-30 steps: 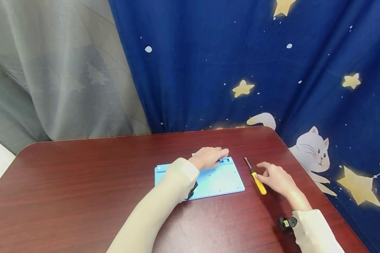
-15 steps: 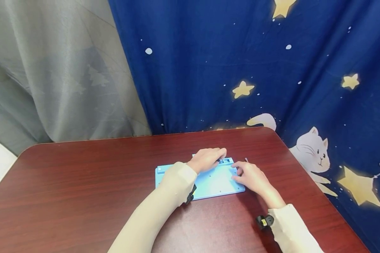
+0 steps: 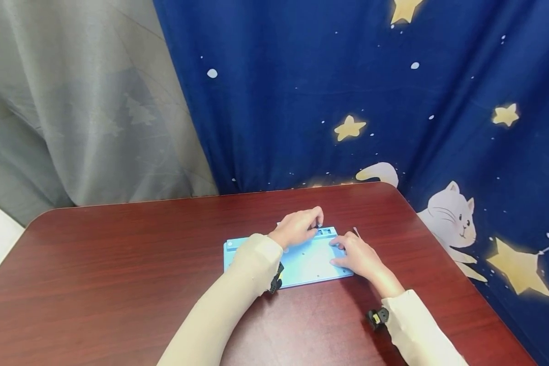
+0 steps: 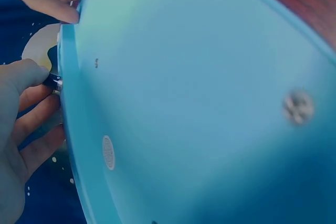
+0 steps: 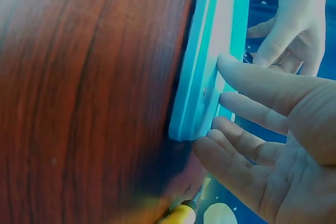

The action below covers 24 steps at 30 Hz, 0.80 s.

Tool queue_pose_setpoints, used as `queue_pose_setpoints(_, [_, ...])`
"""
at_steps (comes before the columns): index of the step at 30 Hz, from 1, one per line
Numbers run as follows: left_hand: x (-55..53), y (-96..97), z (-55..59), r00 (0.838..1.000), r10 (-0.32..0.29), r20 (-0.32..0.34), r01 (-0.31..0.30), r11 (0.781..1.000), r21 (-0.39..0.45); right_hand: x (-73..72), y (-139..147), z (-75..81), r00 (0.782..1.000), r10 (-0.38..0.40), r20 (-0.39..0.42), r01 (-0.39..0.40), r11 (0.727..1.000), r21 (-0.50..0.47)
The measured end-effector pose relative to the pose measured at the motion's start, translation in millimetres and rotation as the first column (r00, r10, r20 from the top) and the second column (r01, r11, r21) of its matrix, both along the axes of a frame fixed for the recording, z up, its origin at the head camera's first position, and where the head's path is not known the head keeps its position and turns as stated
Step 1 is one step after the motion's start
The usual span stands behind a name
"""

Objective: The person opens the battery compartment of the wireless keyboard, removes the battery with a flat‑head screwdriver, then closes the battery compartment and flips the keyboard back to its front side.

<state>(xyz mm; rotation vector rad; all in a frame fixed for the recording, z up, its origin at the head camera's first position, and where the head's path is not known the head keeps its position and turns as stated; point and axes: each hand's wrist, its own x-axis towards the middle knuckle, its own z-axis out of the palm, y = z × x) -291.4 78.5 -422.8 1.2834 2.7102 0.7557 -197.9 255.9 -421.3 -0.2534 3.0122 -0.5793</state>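
A light blue keyboard (image 3: 302, 267) lies underside up on the table, its keys hidden. Along its far edge runs a raised ridge with an uncovered battery slot (image 3: 328, 232). My left hand (image 3: 297, 227) reaches over this ridge and pinches a small dark blue battery (image 4: 54, 81) with a silver end between thumb and fingers, right at the edge. My right hand (image 3: 360, 255) rests on the keyboard's right end, thumb and fingers spread and fairly straight. Beyond that hand a screwdriver (image 5: 181, 215) shows its yellow handle in the right wrist view; only its shaft tip appears in the head view.
The dark red wooden table (image 3: 119, 274) spreads out around the keyboard. Behind it hang a grey curtain (image 3: 96, 101) and a blue curtain (image 3: 274, 101) printed with stars and a cat. A wrist camera (image 3: 377, 317) sits below the right hand.
My right hand has moved left from beside the screwdriver onto the keyboard's right end, covering most of the screwdriver. My left hand has risen slightly from the slot, the battery between its fingers.
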Motion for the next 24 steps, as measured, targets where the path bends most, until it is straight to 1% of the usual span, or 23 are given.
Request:
queue_pose_setpoints(2, [-1.6,-0.6,1.1,0.999,0.002,0.045,-0.004,0.999,0.043,-0.2,-0.4,0.6,1.0,0.002,0.004,-0.002,1.0,0.005])
queue_pose_setpoints(5, [-3.6,-2.3,3.9,0.993,-0.013,0.116,0.001,0.995,0.102,-0.1,-0.2,1.1,1.0,0.0,0.009,0.0,1.0,0.006])
queue_pose_setpoints(7, [-4.9,-3.7,5.8,0.988,-0.029,0.149,0.01,0.991,0.131,0.3,0.3,1.1,1.0,-0.003,0.013,0.003,1.0,0.006])
queue_pose_setpoints(9, [-6.4,-5.6,8.0,0.985,-0.041,0.169,0.016,0.989,0.146,0.5,0.9,1.0,1.0,-0.01,0.014,0.01,1.0,0.008])
queue_pose_setpoints(13, [-10.0,-11.1,11.2,0.984,-0.039,0.175,0.014,0.99,0.141,0.8,1.2,0.9,1.0,-0.013,0.009,0.013,1.0,0.004])
queue_pose_setpoints(17, [-11.7,-17.9,15.6,0.982,-0.015,0.189,-0.006,0.994,0.113,1.7,1.1,1.1,1.0,-0.012,0.002,0.012,1.0,-0.003])
queue_pose_setpoints(20, [-12.6,-23.1,18.0,0.982,0.003,0.188,-0.02,0.996,0.089,2.4,0.9,0.4,1.0,-0.012,-0.003,0.012,1.0,-0.009])
queue_pose_setpoints(24, [-14.7,-30.1,17.6,0.986,0.016,0.168,-0.025,0.998,0.055,3.2,1.7,-1.5,1.0,-0.01,-0.015,0.01,1.0,-0.012])
